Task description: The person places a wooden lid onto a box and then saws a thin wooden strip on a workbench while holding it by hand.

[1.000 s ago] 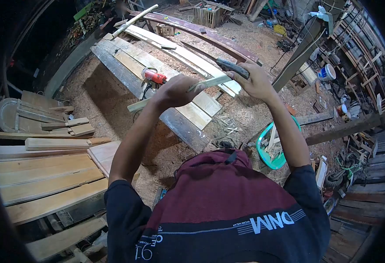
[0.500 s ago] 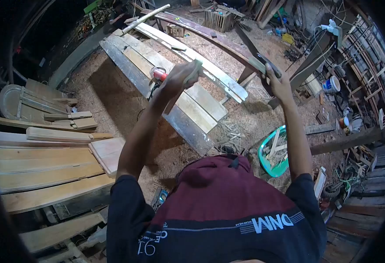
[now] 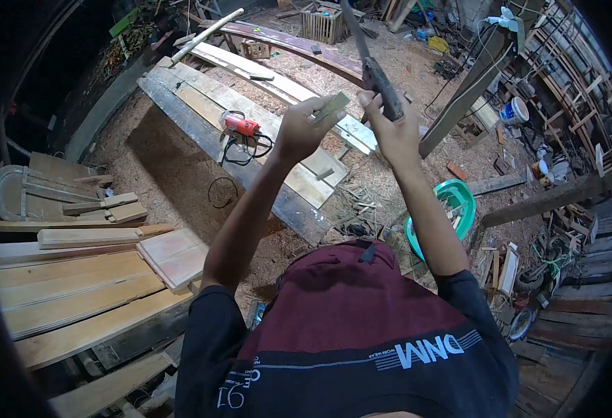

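My left hand [image 3: 300, 131] is closed round a small flat piece of wood [image 3: 332, 109], whose pale end sticks out past the fingers. In my right hand [image 3: 395, 132] is a machete [image 3: 356, 31], its dark blade pointing up and away from me. The fingers wrap the machete's dark handle, and the thumb reaches toward the wood piece. Both hands are raised in front of me, close together, above the far end of the planks. Below and left of them, a red power tool [image 3: 241, 126] with a black cord lies on the plank bench [image 3: 295, 212].
A green basin [image 3: 465, 197] with wood scraps stands on the shavings-covered floor. Boards [image 3: 76, 279] are stacked at left. A wooden post [image 3: 476, 83] rises at right, near a white bucket [image 3: 515, 111]. Another person [image 3: 165, 36] is at the far left back.
The right hand has moved left and inward with the machete, which now points more upright. The left hand has shifted slightly, uncovering the red tool. The view has turned a little.
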`<state>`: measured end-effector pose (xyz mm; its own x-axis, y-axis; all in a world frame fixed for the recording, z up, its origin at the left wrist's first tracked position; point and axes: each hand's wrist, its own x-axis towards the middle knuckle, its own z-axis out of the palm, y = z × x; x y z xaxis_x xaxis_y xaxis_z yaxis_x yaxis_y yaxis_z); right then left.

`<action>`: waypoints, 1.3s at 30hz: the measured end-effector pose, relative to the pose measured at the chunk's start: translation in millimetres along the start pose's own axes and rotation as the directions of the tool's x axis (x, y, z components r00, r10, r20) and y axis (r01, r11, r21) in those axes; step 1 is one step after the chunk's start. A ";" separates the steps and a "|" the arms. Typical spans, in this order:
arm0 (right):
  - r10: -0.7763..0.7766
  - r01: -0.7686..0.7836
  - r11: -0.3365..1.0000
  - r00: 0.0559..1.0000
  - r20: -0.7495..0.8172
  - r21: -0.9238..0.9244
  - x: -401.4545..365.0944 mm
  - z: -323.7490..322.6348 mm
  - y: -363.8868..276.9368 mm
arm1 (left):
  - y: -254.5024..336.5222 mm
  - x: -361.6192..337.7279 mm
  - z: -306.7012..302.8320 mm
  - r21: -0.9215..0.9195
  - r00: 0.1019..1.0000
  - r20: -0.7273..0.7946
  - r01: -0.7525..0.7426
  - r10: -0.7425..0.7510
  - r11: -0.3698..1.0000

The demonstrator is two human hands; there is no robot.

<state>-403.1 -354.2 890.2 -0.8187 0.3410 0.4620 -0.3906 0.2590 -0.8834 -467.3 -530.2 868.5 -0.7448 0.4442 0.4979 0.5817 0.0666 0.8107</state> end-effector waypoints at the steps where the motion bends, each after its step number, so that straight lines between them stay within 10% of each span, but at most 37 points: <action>1: -0.002 0.001 0.997 1.000 0.009 0.074 -2.0 5.5 2.7 | 9.0 -2.3 4.7 0.009 0.998 -0.065 -0.009 0.010 1.000; 9: 0.203 -0.195 0.962 0.979 -0.020 0.193 7.0 1.1 10.9 | 3.2 -36.2 9.8 -0.357 0.922 0.251 0.372 -0.295 0.857; 19: 0.138 -0.100 0.967 0.979 -0.151 0.236 6.1 -5.0 49.7 | -21.9 -68.0 43.8 -0.537 0.848 0.161 0.504 -0.505 0.676; 26: 0.103 -0.087 0.992 0.971 -0.214 0.086 -55.2 -17.7 53.6 | -31.0 -71.7 44.6 -0.788 0.697 -0.208 0.296 -0.687 0.539; 39: 0.376 -0.360 0.909 0.926 -0.041 0.208 -106.2 -11.1 79.4 | -54.1 -88.1 57.6 -0.883 0.570 -0.341 0.079 -0.747 0.463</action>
<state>-342.4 -359.8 771.9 -0.8877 0.4497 0.0989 -0.1480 -0.0753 -0.9861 -414.4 -521.4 763.1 -0.9709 -0.1007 -0.2171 -0.0786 -0.7228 0.6866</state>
